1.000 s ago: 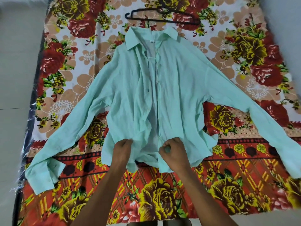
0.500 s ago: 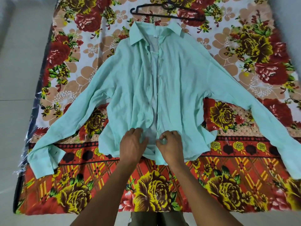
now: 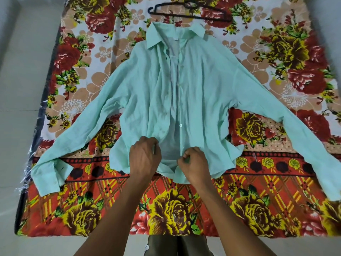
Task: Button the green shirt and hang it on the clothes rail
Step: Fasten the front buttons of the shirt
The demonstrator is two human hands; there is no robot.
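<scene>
We pinch the pale green cotton shirt [image 3: 203, 93] at its hem on the floral mattress: left hand [image 3: 144, 157] on one placket, right hand [image 3: 193, 161] on the other, plackets running straight away toward the collar.

Spread wide across the floral mattress [image 3: 276, 209], green shirt [image 3: 203, 93] covering most of the middle, sleeves reaching nearly to both side edges. Open patterned cloth along the near edge, below the hem and either side of both forearms. More bare mattress at the far corners, left and right of the collar. Black hanger [image 3: 190, 12] lying flat just beyond the collar, narrowing the strip at the far edge. Left hand [image 3: 144, 157] and right hand [image 3: 193, 163] bunched at the lower placket, close together, little gap between. Pale floor [image 3: 22, 71] open along the left side.
</scene>
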